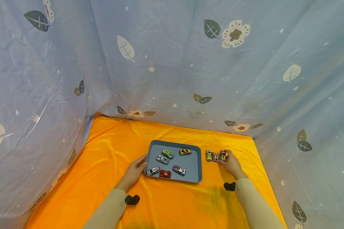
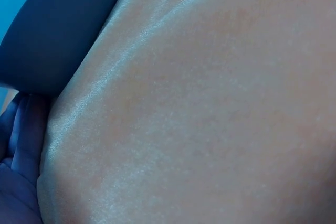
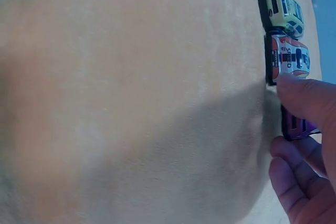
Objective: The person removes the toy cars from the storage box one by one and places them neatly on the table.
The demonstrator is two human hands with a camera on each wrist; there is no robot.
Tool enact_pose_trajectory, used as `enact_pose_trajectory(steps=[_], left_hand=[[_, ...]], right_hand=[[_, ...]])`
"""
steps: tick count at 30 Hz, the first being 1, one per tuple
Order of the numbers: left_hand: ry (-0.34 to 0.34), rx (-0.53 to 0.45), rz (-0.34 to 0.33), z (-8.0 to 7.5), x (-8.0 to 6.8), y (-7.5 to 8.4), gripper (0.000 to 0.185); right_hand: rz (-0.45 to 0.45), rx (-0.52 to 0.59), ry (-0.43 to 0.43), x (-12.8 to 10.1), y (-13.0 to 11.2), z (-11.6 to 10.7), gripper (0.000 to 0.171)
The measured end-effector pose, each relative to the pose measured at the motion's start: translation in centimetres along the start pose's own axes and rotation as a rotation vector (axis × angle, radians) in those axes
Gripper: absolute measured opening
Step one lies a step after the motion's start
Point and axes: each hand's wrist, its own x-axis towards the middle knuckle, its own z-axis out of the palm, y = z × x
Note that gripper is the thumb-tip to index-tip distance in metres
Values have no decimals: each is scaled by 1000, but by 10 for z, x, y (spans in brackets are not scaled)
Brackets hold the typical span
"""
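Note:
A grey-blue tray [image 1: 192,164] lies on the orange cloth [image 1: 109,159] and carries several toy cars, among them a red car [image 1: 165,173] and a green car [image 1: 167,154]. My left hand [image 1: 137,167] grips the tray's left rim; the left wrist view shows the tray [image 2: 52,24] and my left hand [image 2: 16,156] at the frame's edge. Right of the tray, three cars stand in a row: a yellow-green car [image 1: 208,155], a white car [image 1: 215,156] and a purple car [image 1: 223,155]. My right hand [image 1: 230,162] pinches the purple car [image 3: 296,125], with the white car [image 3: 287,59] and the yellow-green car [image 3: 282,11] beside it.
A blue cloth backdrop [image 1: 172,63] printed with leaves and flowers walls in the table on the left, back and right. The orange cloth [image 3: 131,103] stretches bare in front of the tray and to its left.

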Motion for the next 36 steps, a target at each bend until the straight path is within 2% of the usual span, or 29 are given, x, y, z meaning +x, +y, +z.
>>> enact_pose_trajectory(steps=[5, 8, 13, 20, 25, 36], left_hand=[[-6, -12, 19, 1, 0, 1, 48], [-9, -10, 32, 1, -1, 2, 49], [-11, 4, 34, 1, -1, 1, 48], [-12, 0, 24, 0, 0, -1, 48], [-9, 1, 34, 0, -1, -1, 48], [-8, 10, 45, 0, -1, -2, 49]], right_hand=[[-9, -71, -46, 6, 0, -1, 59], [-16, -108, -54, 8, 2, -1, 58], [24, -89, -45, 7, 2, 2, 62], [62, -84, 28, 0, 0, 11, 61], [58, -65, 51, -3, -1, 14, 60], [46, -64, 44, -4, -2, 11, 61]])
